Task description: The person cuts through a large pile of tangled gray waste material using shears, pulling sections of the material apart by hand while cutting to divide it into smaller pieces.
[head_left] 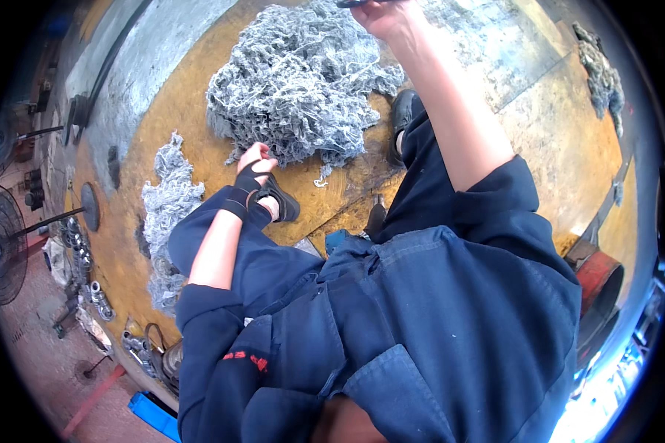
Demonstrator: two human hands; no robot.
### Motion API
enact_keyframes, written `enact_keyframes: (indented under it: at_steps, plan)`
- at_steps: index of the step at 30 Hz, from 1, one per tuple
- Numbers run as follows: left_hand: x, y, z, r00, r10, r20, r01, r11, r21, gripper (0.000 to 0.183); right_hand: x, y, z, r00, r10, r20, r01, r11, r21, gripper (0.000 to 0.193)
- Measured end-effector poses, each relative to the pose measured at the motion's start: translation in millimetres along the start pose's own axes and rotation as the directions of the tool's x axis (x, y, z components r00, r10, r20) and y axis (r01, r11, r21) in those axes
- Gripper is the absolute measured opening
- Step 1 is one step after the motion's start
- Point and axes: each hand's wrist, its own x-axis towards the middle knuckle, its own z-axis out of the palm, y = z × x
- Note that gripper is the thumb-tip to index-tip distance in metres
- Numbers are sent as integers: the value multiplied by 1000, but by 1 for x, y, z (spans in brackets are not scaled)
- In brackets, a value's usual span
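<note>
A big tangled heap of grey yarn waste (295,88) lies on the worn yellow-brown floor in front of me. Beside its near left edge is my left hand (256,160), with a black strap round wrist and palm. Its fingers are curled, and nothing shows in them. I cannot tell whether they touch the strands. My right arm reaches forward past the heap's right side. At the top edge, my right hand (383,18) is closed on a dark object (353,3), mostly cut off by the frame, so its kind is hidden.
A smaller strip of grey fibre (168,184) lies left of my leg, and another clump (601,77) at the far right. Fans (6,244) stand at the left. Metal fittings (100,301) lie lower left. A red cylinder (597,279) is close on my right.
</note>
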Motion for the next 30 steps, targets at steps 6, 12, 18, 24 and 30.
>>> enact_keyframes:
  at_steps: [6, 12, 18, 24, 30]
  plan:
    - [-25, 15, 79, 992, 30, 122, -18, 995, -101, 33, -13, 12, 18, 985, -163, -53, 170, 969, 177, 15]
    - [-11, 68, 123, 944, 279, 178, -319, 909, 267, 43, -18, 13, 38, 989, -120, -82, 136, 964, 231, 9]
    - [47, 111, 130, 804, 523, 284, -581, 586, 565, 73, -14, 28, 55, 986, -35, -162, 66, 979, 192, 13]
    - [128, 37, 213, 599, 790, 133, -653, 385, 652, 40, -16, 57, 69, 971, 20, -238, -40, 996, -75, 15]
    - [158, 13, 203, 723, 642, 254, -622, 447, 642, 28, -20, 90, 63, 928, 203, -311, -208, 978, 16, 11]
